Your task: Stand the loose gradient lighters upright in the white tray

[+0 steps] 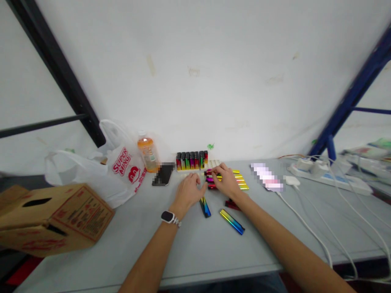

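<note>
A pale tray (213, 164) near the wall holds several upright colourful lighters (189, 161) with black tops; its right end shows bare slots. My left hand (190, 190) is just in front of the tray, fingers bent, at the upper end of a blue and yellow lighter (205, 207); whether it grips that lighter cannot be made out. My right hand (225, 181) lies over a row of yellow and magenta lighters (242, 182), its fingers bent over their left ends. A yellow-blue lighter (232, 222) lies nearer the front, and a dark red one (232, 204) sits partly behind my right forearm.
On the left are a cardboard box (82, 215), a white plastic bag (122, 171), an orange bottle (148, 152) and a dark phone (163, 175). To the right are a lit phone (266, 177), a white charger (292, 180), cables and a power strip (332, 177).
</note>
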`<state>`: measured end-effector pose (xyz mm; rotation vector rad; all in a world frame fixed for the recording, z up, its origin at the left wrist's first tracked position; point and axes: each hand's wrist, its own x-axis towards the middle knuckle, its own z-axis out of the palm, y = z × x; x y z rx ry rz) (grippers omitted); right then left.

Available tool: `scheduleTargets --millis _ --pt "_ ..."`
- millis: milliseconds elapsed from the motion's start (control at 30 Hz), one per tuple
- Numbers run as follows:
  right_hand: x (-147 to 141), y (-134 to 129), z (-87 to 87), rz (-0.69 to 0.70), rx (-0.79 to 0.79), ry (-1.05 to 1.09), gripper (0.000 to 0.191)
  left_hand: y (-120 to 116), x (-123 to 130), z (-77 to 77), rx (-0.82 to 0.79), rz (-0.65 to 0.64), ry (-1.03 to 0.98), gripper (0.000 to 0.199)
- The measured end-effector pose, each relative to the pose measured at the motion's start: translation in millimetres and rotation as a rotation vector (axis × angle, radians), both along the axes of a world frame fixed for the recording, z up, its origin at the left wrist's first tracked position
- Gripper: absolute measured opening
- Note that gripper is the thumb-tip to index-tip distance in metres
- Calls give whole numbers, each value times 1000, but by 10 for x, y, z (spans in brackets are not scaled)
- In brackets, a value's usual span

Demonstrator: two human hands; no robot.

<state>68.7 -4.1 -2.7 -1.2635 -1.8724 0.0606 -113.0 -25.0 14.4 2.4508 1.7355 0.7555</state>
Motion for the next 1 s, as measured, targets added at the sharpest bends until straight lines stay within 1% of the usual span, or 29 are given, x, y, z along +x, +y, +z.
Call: scheduleTargets --millis 67,100,167,200,233,300,367,433,533,633,733,800,867,1000 --pt "3 -10 -3 -13 -14 -19 12 -57 -94 58 -228 -12 81 44" --pt "2 -12 -7 -19 -21 -25 12 -84 -121 74 -306 -24 109 47" --pt "-5 -11 -16 -31 -29 -29 12 -118 -131 79 -405 -50 148 45" --pt "-9 -9 -21 -32 -32 -28 12 -123 -120 68 -412 -63 149 40" --pt "-13 -7 -26 -31 -35 -24 11 -120 -103 50 -396 -78 143 35" --pt "-17 -2 -31 -25 -39 -7 11 -92 -67 9 -307 -116 110 28" --pt "-14 3 -31 -7 -42 34 11 -50 -41 -24 -194 -145 44 25" --pt "-7 2 -24 31 -38 96 12 -10 -25 -34 -142 -140 -62 26" --pt "-5 -21 -4 102 -20 205 15 28 1 -27 -126 -137 -294 29" --pt "-20 -77 29 164 -42 288 21 39 37 -44 -110 -238 -482 28" --pt "-24 -129 54 188 -97 315 24 50 63 -90 -180 -334 -665 25" --pt "-11 -145 59 184 -104 311 24 68 64 -107 -239 -366 -828 28" --pt "5 -149 58 196 -100 288 23 94 56 -96 -242 -357 -979 33" --pt "6 -148 62 230 -120 224 23 132 65 -50 -132 -248 -1150 38"
